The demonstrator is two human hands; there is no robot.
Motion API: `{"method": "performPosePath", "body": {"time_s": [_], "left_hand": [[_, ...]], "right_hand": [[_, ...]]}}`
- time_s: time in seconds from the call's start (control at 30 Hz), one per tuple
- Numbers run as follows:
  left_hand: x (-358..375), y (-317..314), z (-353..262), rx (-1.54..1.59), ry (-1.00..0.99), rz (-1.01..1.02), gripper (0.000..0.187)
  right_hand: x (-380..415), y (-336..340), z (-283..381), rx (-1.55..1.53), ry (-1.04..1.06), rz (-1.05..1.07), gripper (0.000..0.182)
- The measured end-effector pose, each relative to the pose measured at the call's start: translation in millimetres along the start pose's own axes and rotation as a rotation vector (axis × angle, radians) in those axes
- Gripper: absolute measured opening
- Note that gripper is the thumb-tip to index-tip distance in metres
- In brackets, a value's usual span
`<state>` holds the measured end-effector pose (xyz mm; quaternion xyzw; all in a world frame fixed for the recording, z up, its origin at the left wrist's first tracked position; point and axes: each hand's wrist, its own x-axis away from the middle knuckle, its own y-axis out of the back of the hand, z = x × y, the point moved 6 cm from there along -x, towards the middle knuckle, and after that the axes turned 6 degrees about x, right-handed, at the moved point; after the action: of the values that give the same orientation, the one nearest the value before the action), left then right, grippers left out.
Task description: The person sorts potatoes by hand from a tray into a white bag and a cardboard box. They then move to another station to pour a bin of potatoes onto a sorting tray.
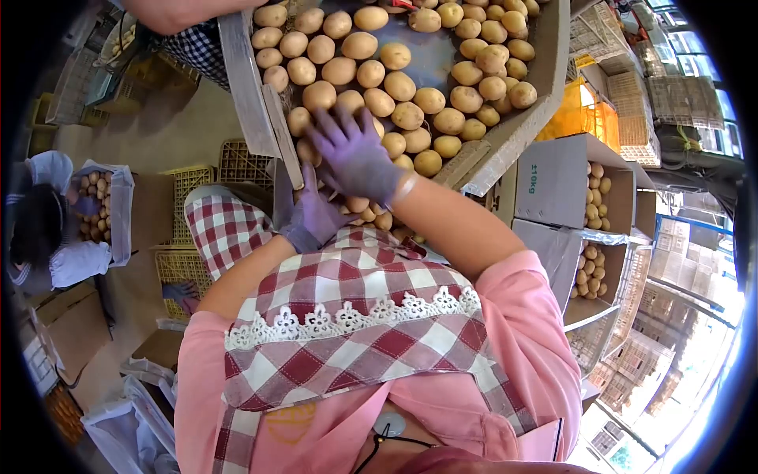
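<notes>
Many loose potatoes (360,45) lie in a wooden-sided sorting tray (272,130) in front of me. My right hand (359,160), in a purple-grey glove, reaches over the potatoes at the tray's near left corner. Its fingers are spread and slightly blurred, and it grips nothing I can see. Just below it, my left hand (316,217), gloved alike, is at the tray's near opening, thumb and fingers apart. Some potatoes (357,205) lie between and beside the two hands, partly hidden by them.
To the right stand cardboard boxes (553,180) holding potatoes. At left, a co-worker (47,221) bends over a lined box of potatoes (118,213). Yellow crates (186,201) stand on the floor. Another person's arm (181,12) shows beyond the tray's left side.
</notes>
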<state>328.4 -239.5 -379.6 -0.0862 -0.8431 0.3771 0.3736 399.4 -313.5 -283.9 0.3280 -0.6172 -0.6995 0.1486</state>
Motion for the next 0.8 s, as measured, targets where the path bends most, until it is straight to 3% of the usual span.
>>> {"method": "performPosePath", "body": {"time_s": [0.03,0.07,0.13,0.2,0.23,0.27,0.33,0.37,0.43,0.47,0.5,0.53,0.63,0.67,0.7,0.73,0.77,0.8], "left_hand": [[8.4,-11.6,-4.6,0.233,0.096,-0.069,0.088],[6.3,-14.4,-4.8,0.268,0.083,-0.097,0.089],[3.7,-14.7,-4.9,0.336,0.062,-0.157,0.092],[3.3,-19.5,-2.7,0.358,0.093,-0.168,0.095],[3.4,-21.3,-3.0,0.367,0.108,-0.172,0.096],[3.3,-21.2,-3.8,0.377,0.121,-0.176,0.098],[-2.3,-21.5,-0.3,0.425,0.181,-0.053,0.097],[-5.7,-18.4,4.0,0.461,0.211,0.001,0.097],[-4.0,-18.3,3.4,0.426,0.204,0.01,0.089],[-9.3,-5.9,7.3,0.257,0.112,0.103,0.085],[-19.1,18.9,17.9,0.088,0.019,0.196,0.082],[-18.0,21.4,16.9,-0.043,-0.038,0.223,0.079],[-25.8,43.1,22.4,-0.442,-0.237,0.238,0.073],[-19.4,28.2,14.7,0.009,-0.058,0.236,0.071],[-11.5,12.3,6.5,0.467,0.102,0.171,0.07],[-15.0,21.0,9.6,0.28,-0.005,0.154,0.073],[-20.7,33.4,17.3,0.09,-0.107,0.132,0.076],[-15.0,21.5,13.3,0.15,-0.036,0.09,0.079]], "right_hand": [[19.3,6.0,3.6,0.048,0.095,0.124,0.066],[38.8,11.7,3.2,0.095,0.191,0.247,0.062],[66.4,24.4,-6.8,-0.111,0.248,0.333,0.053],[63.9,38.9,-35.6,-0.431,0.042,0.421,0.045],[51.1,57.2,-57.1,-0.523,-0.149,0.196,0.043],[47.9,58.4,-77.4,-0.23,-0.296,0.047,0.053],[47.3,38.7,-97.1,-0.234,-0.646,0.269,0.067],[40.4,25.2,-76.2,-0.139,-0.614,0.441,0.078],[11.9,16.7,-25.2,-0.296,-0.457,0.403,0.073],[0.6,13.7,-2.3,-0.437,-0.316,0.369,0.069],[-6.2,14.3,21.1,-0.265,-0.186,0.217,0.062],[-9.8,10.1,29.4,-0.236,-0.179,0.201,0.062],[12.7,13.2,13.4,-0.213,0.026,0.386,0.061],[26.5,15.3,-0.5,-0.25,0.063,0.229,0.047],[31.9,22.6,-23.2,-0.583,-0.152,0.455,0.036],[32.8,47.5,-46.1,-0.629,-0.304,0.371,0.029],[42.2,52.4,-74.7,-0.48,-0.47,0.179,0.028],[39.2,70.6,-97.5,-0.443,-0.47,0.036,0.035]]}}
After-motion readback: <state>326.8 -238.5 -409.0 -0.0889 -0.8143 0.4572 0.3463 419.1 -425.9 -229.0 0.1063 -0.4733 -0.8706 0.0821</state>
